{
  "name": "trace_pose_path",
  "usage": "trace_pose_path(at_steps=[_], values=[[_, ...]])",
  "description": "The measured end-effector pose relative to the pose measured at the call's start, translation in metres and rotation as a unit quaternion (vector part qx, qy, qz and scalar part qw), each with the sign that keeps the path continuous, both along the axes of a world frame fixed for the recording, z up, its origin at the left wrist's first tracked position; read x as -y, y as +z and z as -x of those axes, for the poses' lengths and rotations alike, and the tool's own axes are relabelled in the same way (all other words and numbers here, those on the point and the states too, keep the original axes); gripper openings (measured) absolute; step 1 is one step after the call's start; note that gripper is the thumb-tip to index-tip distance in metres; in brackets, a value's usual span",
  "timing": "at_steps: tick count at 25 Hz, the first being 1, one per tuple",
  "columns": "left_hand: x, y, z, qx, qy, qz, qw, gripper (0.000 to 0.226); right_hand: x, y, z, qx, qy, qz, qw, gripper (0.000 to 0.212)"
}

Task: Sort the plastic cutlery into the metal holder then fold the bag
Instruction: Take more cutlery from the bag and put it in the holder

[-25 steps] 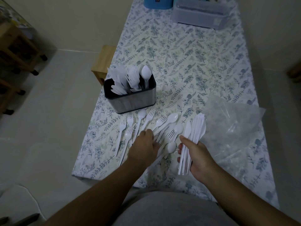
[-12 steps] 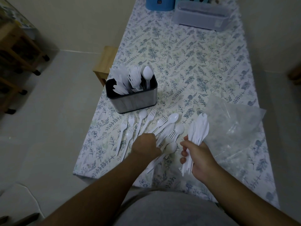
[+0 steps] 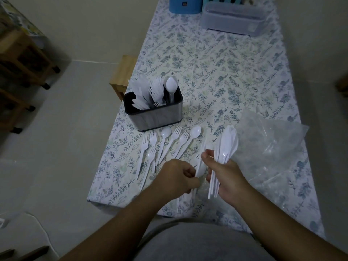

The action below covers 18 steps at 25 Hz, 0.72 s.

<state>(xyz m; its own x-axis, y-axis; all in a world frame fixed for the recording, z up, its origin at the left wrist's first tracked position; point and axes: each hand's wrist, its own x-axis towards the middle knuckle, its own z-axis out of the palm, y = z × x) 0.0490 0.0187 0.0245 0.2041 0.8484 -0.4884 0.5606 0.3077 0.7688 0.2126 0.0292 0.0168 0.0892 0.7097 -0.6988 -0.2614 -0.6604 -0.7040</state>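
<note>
Right hand (image 3: 228,178) clenched round a bundle of smooth white plastic spoons (image 3: 225,147), bowls fanned toward 12 o'clock. Left hand (image 3: 177,177), fingers curled, pinches the handle of 1 spoon (image 3: 200,169) just beside the right. Loose forks and spoons (image 3: 165,142) lie splayed on the floral tablecloth (image 3: 216,72). At 11 o'clock, the rectangular brushed-metal holder (image 3: 156,117), cutlery upright inside. Crinkled clear bag (image 3: 267,144) at 2 o'clock.

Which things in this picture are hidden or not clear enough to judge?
- Head view: the left hand covers the handle it grips.
- The bundle in the right hand overlaps, so no count.
- The holder wall hides its dividers.
- The blue box is cut by the top edge.
</note>
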Motion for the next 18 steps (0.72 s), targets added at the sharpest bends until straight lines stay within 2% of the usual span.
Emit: trace_pose_path(at_steps=[5, 7, 9, 11, 12, 13, 15, 16, 17, 18], values=[[-0.013, 0.021, -0.003, -0.016, -0.021, -0.068, 0.997, 0.008, -0.017, 0.013, 0.008, -0.037, 0.016, -0.021, 0.999, 0.027], [-0.017, 0.026, -0.003, -0.017, -0.028, -0.072, 0.997, 0.008, -0.02, 0.019, 0.012, -0.015, 0.044, -0.036, 0.998, 0.027], [-0.018, 0.032, -0.002, 0.051, 0.011, -0.046, 0.998, 0.008, -0.027, 0.03, 0.014, 0.012, 0.039, -0.062, 0.997, 0.023], [-0.014, 0.037, -0.005, 0.156, 0.122, 0.001, 0.98, 0.006, -0.04, 0.044, 0.013, -0.006, -0.019, -0.093, 0.995, 0.018], [-0.011, 0.037, -0.008, 0.203, 0.206, 0.029, 0.957, 0.01, -0.045, 0.052, 0.012, -0.03, -0.061, -0.112, 0.991, 0.015], [-0.01, 0.034, -0.013, 0.261, 0.304, 0.078, 0.913, 0.019, -0.049, 0.059, 0.013, -0.052, -0.098, -0.132, 0.985, 0.014], [-0.015, 0.03, -0.026, 0.414, 0.453, 0.208, 0.762, 0.035, -0.048, 0.069, 0.022, -0.065, -0.131, -0.161, 0.976, 0.022], [-0.019, 0.031, -0.032, 0.47, 0.48, 0.253, 0.696, 0.042, -0.041, 0.068, 0.031, -0.052, -0.12, -0.166, 0.977, 0.025], [-0.023, 0.033, -0.036, 0.502, 0.477, 0.271, 0.668, 0.045, -0.033, 0.065, 0.04, -0.025, -0.093, -0.165, 0.982, 0.023], [-0.025, 0.037, -0.04, 0.516, 0.465, 0.271, 0.667, 0.044, -0.025, 0.061, 0.048, 0.012, -0.063, -0.161, 0.985, 0.018]])
